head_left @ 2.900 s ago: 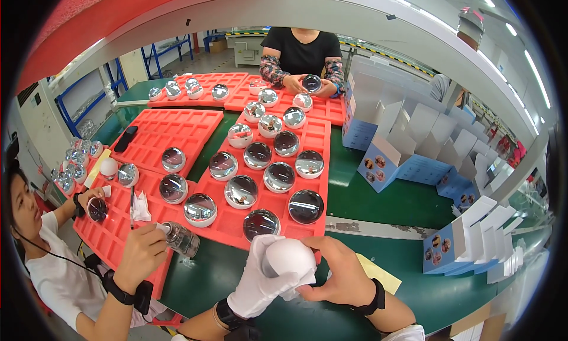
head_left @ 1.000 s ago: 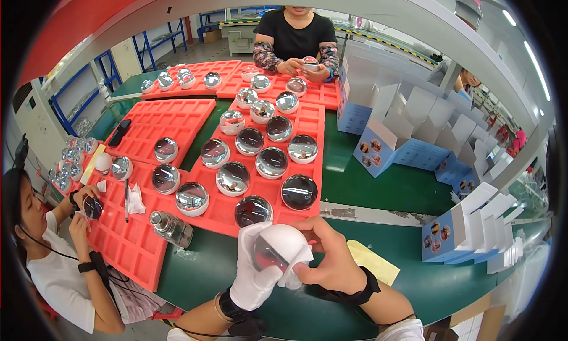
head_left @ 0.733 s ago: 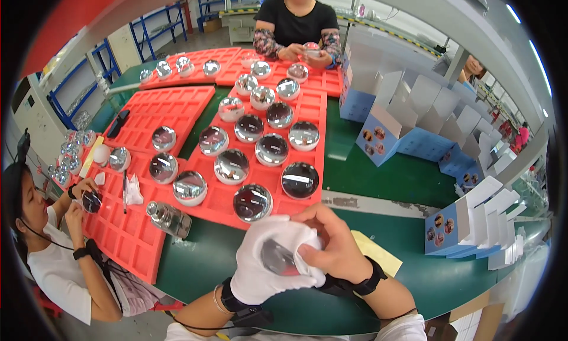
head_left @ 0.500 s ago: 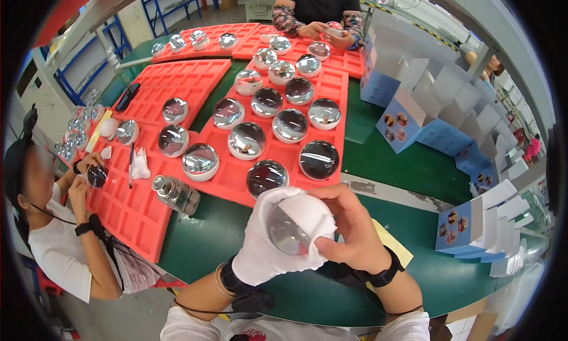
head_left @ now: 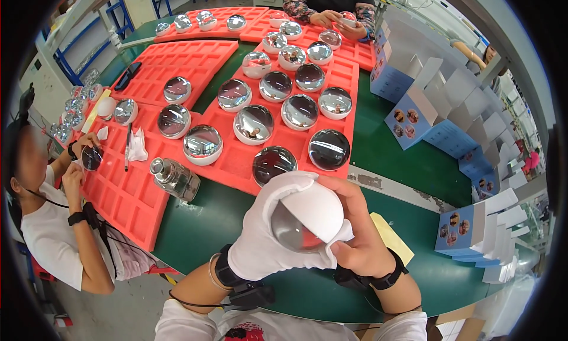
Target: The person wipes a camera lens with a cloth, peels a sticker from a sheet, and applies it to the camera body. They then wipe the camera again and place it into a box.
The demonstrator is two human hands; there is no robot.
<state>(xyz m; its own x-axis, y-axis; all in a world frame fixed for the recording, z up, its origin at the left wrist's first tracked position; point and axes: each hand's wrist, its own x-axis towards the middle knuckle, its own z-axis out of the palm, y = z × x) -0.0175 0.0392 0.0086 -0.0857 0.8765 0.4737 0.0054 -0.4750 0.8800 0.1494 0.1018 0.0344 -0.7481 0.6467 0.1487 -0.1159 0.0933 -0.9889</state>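
Note:
In the middle foreground I hold a ball, half glossy white and half clear dome, tilted so its white half points up and to the right. My left hand, in a white glove, is cupped around its left side and underside. My right hand is bare and closed around the ball's right side, thumb below and fingers behind. White fabric shows by the thumb; whether it is glove or cloth I cannot tell. Just beyond my hands, similar balls with shiny domes and white bases sit in a red foam tray.
A glass pump bottle stands left on the green table. Yellow paper lies right of my hand. Open blue-and-white boxes line the right side. One co-worker handles a ball at left; another person's hands hold one across the table.
The ball has turned in my hands, and more of its smooth white half shows. My right hand has shifted slightly right and down. The whole view has moved a little.

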